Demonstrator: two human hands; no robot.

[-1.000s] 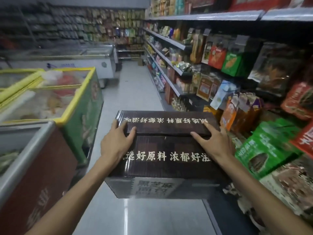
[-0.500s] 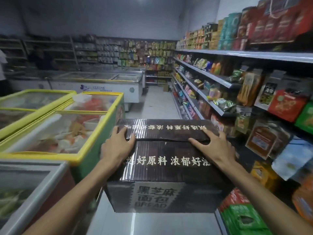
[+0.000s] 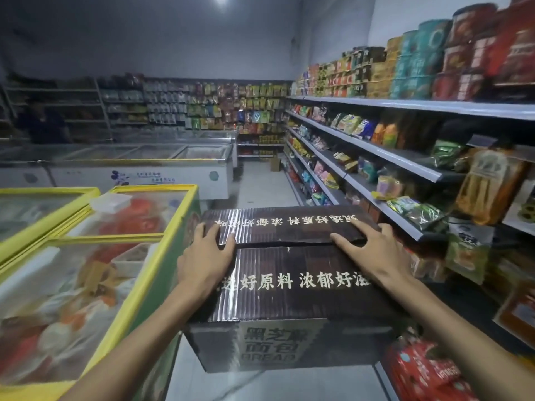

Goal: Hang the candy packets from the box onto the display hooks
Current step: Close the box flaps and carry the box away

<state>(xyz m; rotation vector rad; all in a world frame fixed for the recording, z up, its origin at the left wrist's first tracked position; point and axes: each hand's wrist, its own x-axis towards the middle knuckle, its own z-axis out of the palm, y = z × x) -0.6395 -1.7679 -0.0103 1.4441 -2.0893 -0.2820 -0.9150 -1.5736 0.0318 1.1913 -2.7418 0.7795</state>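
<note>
Hands rest flat, gripping nothing: left hand (image 3: 207,256) at 9 o'clock, right hand (image 3: 373,250) at 3 o'clock on the shut box (image 3: 289,299), low at 6 o'clock. Stiff corrugated card, probably light; lift flaps (image 3: 289,227) at the centre seam

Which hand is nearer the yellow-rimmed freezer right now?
Left. The left hand lies on the box top at its left side, next to the yellow-rimmed freezer; the right hand lies on the top's right side, the box's width away from it.
</note>
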